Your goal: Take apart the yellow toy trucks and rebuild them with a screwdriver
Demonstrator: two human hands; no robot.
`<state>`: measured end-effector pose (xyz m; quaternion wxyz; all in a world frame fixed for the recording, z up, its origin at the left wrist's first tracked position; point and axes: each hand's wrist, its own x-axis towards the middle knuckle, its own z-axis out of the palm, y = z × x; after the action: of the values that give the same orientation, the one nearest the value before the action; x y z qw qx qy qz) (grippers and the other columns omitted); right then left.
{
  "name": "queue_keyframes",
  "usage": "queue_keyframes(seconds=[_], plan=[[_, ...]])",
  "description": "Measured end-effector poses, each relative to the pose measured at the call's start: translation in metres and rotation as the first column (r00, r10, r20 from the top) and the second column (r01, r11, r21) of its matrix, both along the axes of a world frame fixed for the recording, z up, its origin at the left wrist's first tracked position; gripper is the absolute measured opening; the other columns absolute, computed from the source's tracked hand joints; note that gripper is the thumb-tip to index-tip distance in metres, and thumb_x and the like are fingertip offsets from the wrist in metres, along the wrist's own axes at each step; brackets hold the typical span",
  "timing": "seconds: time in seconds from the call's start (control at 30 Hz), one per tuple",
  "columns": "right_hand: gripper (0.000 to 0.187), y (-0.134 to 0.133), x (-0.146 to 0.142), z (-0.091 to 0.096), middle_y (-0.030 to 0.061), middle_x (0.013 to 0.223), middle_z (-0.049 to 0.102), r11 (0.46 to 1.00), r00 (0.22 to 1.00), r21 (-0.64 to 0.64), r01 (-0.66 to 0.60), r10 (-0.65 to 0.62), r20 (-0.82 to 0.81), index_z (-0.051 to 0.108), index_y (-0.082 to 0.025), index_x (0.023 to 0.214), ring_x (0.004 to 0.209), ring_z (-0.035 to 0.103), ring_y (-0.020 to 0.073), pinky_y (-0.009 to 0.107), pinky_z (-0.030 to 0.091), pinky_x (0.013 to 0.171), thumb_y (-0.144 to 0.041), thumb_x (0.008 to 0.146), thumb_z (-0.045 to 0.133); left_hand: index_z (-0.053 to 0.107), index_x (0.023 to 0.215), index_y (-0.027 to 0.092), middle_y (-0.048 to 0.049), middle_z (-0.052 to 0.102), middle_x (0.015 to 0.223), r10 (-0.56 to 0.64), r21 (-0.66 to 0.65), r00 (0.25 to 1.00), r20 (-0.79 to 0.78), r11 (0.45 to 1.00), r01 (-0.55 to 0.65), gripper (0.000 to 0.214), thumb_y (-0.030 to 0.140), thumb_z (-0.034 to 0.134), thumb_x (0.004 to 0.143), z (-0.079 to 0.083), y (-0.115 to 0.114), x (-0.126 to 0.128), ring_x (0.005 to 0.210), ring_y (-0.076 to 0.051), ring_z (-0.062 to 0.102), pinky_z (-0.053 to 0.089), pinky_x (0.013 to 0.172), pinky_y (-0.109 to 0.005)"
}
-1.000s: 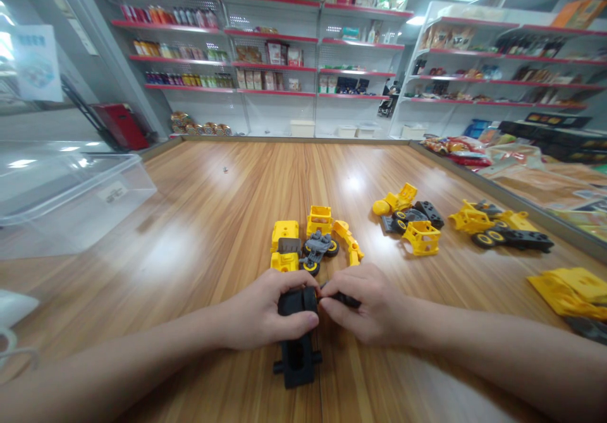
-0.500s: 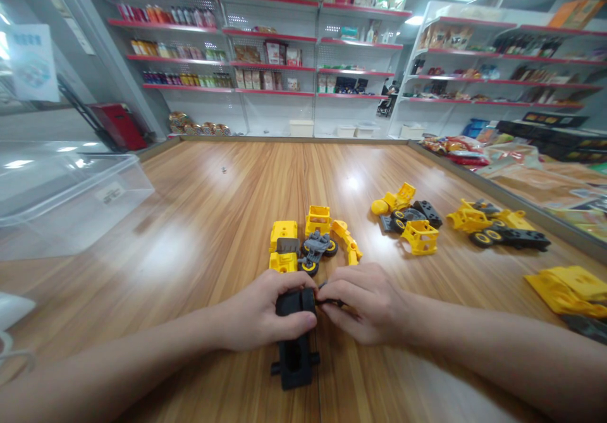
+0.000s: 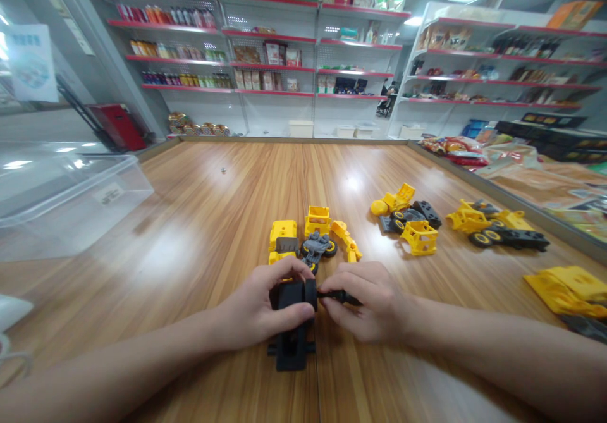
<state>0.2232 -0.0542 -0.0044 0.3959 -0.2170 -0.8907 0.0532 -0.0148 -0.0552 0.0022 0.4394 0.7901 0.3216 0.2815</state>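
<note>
My left hand (image 3: 258, 306) is wrapped round a black toy chassis block (image 3: 291, 346) that stands on the wooden table (image 3: 199, 220). My right hand (image 3: 367, 300) pinches a slim black tool or peg (image 3: 337, 296) whose tip meets the block's right side. Both hands sit near the table's front edge. Just beyond them lies a cluster of yellow and grey toy vehicle parts (image 3: 313, 238).
More yellow and black toy parts (image 3: 408, 217) and a partly built vehicle (image 3: 497, 230) lie to the right, with yellow pieces (image 3: 566, 290) at the far right. A clear plastic bin (image 3: 61, 189) stands at the left. Shop shelves line the back.
My left hand has lifted and tilted the top of the black block slightly. My right hand's black piece now shows more plainly, pointing at the block's side.
</note>
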Motion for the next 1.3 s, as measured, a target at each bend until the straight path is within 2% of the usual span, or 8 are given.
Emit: queue_keyframes(seconds=[0.2, 0.37, 0.63, 0.83, 0.97, 1.07, 1.17, 1.3], plan=[[0.01, -0.002, -0.003, 0.003, 0.0022, 0.073, 0.068, 0.997, 0.996, -0.078, -0.011, 0.004, -0.088, 0.064, -0.016, 0.093, 0.06, 0.062, 0.012, 0.023, 0.046, 0.055, -0.017, 0.083, 0.061, 0.055, 0.112, 0.019, 0.0003, 0.061, 0.083, 0.063, 0.242, 0.997, -0.05, 0.969, -0.049, 0.034, 0.032, 0.069, 0.082, 0.0, 0.0, -0.002, 0.064, -0.01, 0.053, 0.044, 0.06, -0.021], [0.009, -0.003, -0.004, 0.005, 0.0017, 0.072, 0.07, 0.986, 0.992, -0.164, -0.016, -0.006, -0.127, 0.066, -0.016, 0.089, 0.059, 0.064, 0.0114, 0.023, 0.048, 0.057, -0.018, 0.081, 0.064, 0.056, 0.112, 0.019, 0.0005, 0.062, 0.081, 0.067, 0.332, 0.996, -0.059, 0.942, -0.044, 0.036, 0.03, 0.07, 0.081, -0.003, 0.002, -0.002, 0.062, -0.01, 0.053, 0.044, 0.057, -0.02], [0.008, -0.007, -0.007, 0.009, 0.0013, 0.068, 0.07, 0.968, 0.983, -0.25, -0.011, -0.035, -0.181, 0.069, -0.013, 0.086, 0.056, 0.063, 0.0091, 0.019, 0.048, 0.057, -0.015, 0.078, 0.067, 0.055, 0.114, 0.02, -0.0021, 0.065, 0.091, 0.067, 0.32, 0.998, -0.013, 0.946, -0.06, 0.038, 0.027, 0.071, 0.08, 0.0, -0.002, -0.003, 0.072, -0.012, 0.06, 0.049, 0.066, -0.021], [0.007, -0.006, -0.004, 0.011, 0.002, 0.071, 0.069, 0.992, 0.977, -0.123, 0.019, -0.044, -0.207, 0.066, -0.014, 0.088, 0.059, 0.064, 0.0104, 0.021, 0.049, 0.058, -0.015, 0.081, 0.065, 0.048, 0.13, 0.023, -0.0067, 0.061, 0.102, 0.068, 0.2, 0.976, 0.206, 0.974, -0.11, 0.044, 0.026, 0.061, 0.088, 0.0, -0.005, -0.01, 0.074, -0.013, 0.06, 0.048, 0.062, -0.021], [0.013, 0.0, -0.001, 0.006, 0.0059, 0.088, 0.072, 0.99, 0.988, -0.095, 0.106, -0.115, -0.099, 0.063, -0.014, 0.098, 0.079, 0.068, 0.0158, 0.027, 0.053, 0.073, -0.013, 0.085, 0.06, 0.046, 0.124, 0.022, -0.0082, 0.057, 0.104, 0.073, 0.181, 0.918, 0.391, 0.971, -0.154, 0.038, 0.02, 0.057, 0.087, 0.0, -0.003, -0.011, 0.083, -0.016, 0.058, 0.048, 0.069, -0.025], [0.02, 0.004, 0.0, 0.001, 0.0071, 0.092, 0.07, 0.985, 0.99, -0.108, 0.138, -0.132, 0.057, 0.06, -0.014, 0.105, 0.083, 0.067, 0.0175, 0.03, 0.051, 0.072, -0.01, 0.088, 0.052, 0.042, 0.108, 0.023, -0.0067, 0.053, 0.1, -0.073, 0.204, 0.888, 0.454, 0.979, -0.024, 0.033, 0.012, 0.057, 0.081, 0.003, -0.003, -0.008, 0.083, -0.016, 0.055, 0.048, 0.069, -0.027], [0.023, 0.004, 0.0, -0.001, 0.0043, 0.084, 0.067, 0.997, 0.969, -0.06, 0.052, -0.036, 0.246, 0.061, -0.016, 0.111, 0.071, 0.062, 0.0161, 0.028, 0.045, 0.059, -0.016, 0.09, 0.05, 0.039, 0.103, 0.023, -0.006, 0.052, 0.096, -0.2, 0.253, 0.88, 0.431, 0.963, 0.095, 0.041, 0.005, 0.057, 0.071, 0.003, -0.006, -0.005, 0.079, -0.015, 0.054, 0.046, 0.064, -0.026], [0.031, 0.0, 0.001, -0.003, -0.0012, 0.075, 0.062, 0.989, 0.876, 0.027, -0.148, 0.119, 0.467, 0.058, -0.025, 0.123, 0.061, 0.055, 0.0144, 0.028, 0.036, 0.052, -0.029, 0.094, 0.05, 0.039, 0.099, 0.023, -0.0039, 0.054, 0.088, -0.269, 0.315, 0.884, 0.383, 0.937, 0.149, 0.049, 0.003, 0.055, 0.058, 0.0, -0.009, -0.006, 0.068, -0.013, 0.051, 0.041, 0.057, -0.023]])
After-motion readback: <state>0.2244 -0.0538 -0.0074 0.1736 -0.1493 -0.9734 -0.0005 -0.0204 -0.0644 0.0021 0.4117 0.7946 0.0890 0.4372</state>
